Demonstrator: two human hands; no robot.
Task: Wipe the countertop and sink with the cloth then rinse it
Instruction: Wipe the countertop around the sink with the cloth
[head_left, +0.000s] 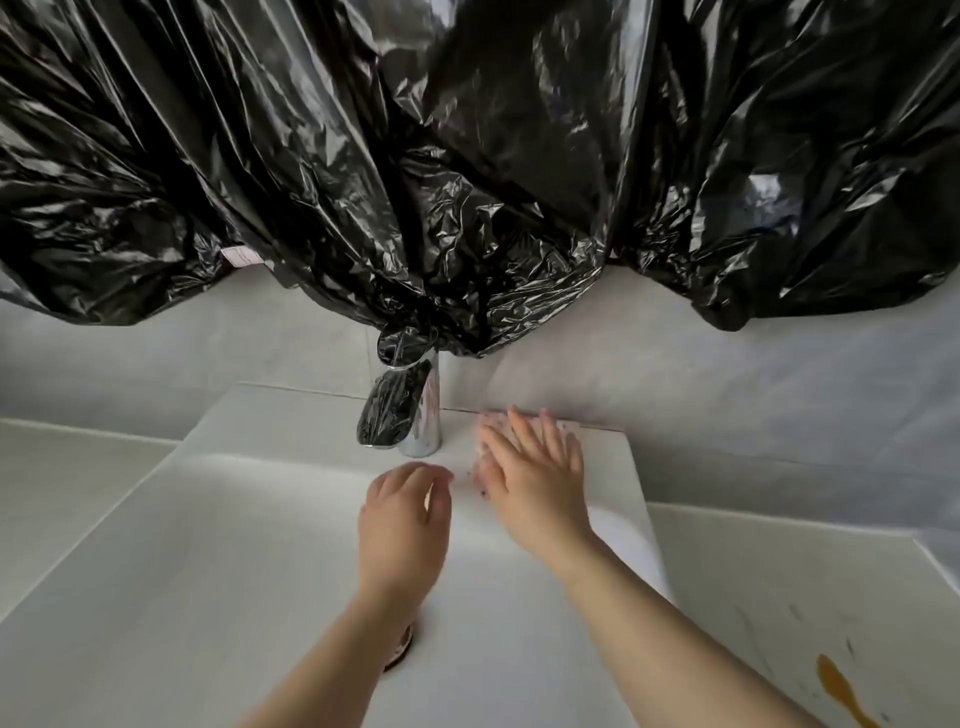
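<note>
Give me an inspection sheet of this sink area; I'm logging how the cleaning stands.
Surface: white sink looks clean; countertop at right bears an orange-brown smear and dark specks.
Job's things: pale cloth flat on the sink ledge beside the chrome tap.
Clutter: nothing seen.
Hands: right hand pressed flat on the cloth; left hand over the basin, fingers curled, empty.
Cables: nothing seen.
Surroundings: black plastic sheeting hangs above, draping the tap's top.

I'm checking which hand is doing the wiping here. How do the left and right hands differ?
The right hand lies flat, fingers spread, pressing a pale cloth onto the sink ledge beside the tap. The left hand is loosely curled over the basin, holding nothing. Both are bare.
</note>
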